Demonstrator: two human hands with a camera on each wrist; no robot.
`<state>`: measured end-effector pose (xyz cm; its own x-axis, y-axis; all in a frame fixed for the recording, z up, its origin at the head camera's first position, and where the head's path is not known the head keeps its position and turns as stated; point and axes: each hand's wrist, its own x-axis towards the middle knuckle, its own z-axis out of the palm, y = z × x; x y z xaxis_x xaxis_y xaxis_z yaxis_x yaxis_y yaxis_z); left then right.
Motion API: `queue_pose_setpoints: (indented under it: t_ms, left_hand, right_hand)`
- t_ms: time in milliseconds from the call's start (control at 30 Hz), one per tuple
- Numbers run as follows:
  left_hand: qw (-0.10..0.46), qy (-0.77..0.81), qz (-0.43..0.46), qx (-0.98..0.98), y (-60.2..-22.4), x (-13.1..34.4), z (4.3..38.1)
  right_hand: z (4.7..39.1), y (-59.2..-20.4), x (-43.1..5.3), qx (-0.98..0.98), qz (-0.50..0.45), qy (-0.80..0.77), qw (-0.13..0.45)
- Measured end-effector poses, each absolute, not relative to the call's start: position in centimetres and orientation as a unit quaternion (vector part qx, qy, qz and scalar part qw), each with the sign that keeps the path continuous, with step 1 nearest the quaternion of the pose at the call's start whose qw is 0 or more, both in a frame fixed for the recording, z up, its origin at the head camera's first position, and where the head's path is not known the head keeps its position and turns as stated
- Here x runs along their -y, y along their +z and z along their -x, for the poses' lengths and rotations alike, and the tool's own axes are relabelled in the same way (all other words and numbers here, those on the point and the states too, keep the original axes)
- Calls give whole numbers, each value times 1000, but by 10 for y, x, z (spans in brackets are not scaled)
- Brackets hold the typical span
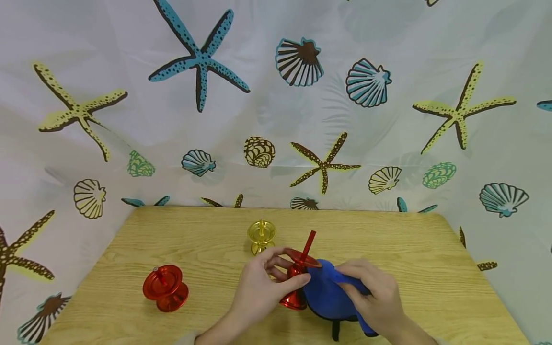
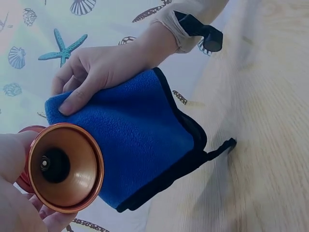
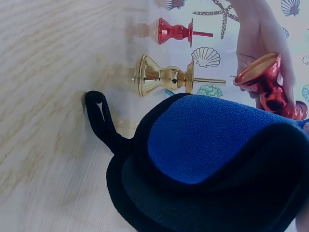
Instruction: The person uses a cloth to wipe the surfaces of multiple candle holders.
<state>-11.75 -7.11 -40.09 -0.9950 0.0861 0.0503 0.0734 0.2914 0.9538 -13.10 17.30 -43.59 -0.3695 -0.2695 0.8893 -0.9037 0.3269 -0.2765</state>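
Tilted above the table, a shiny red candle holder [image 1: 295, 299] with a thin upright stem and a round dish is gripped around its waist by my left hand [image 1: 258, 287]. Its hollow, copper-coloured base [image 2: 77, 179] faces the left wrist camera. My right hand [image 1: 377, 297] pinches a blue cloth [image 1: 327, 294] with black edging, which hangs folded close beside the candle holder. A black loop [image 3: 100, 116] sticks out from the cloth's edge in the right wrist view. Whether cloth and candle holder touch cannot be told.
A gold candle holder [image 1: 261, 233] stands upright on the wooden table [image 1: 207, 239], behind my left hand. Another red candle holder [image 1: 166, 287] stands at the left. A white curtain [image 1: 258, 110] printed with starfish and shells surrounds the table's back and sides.
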Motion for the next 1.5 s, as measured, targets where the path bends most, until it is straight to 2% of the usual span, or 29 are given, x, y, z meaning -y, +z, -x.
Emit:
queue_pose_setpoints:
  t_ms: [233,767,967,1267,1500]
  left_hand:
    - [25,601,-53,-797,-401,66,116]
    - [77,654,-125,-742,-410,69,119]
    - [46,649,-101,-753,-409,72,118]
    - [-15,556,-83,-827,-408,68,112]
    - [-70,464,-110,-876,-411,65,111]
  right_hand:
    - [131,-441,-163,701,-435,398,401]
    - [128,-435,-162,721,-392,399,409]
    - [129,-436,-163,718,-401,396,409]
    - [123,-426,-155,736,-397,379,396]
    - [120,-414,-145,770,-378,355,373]
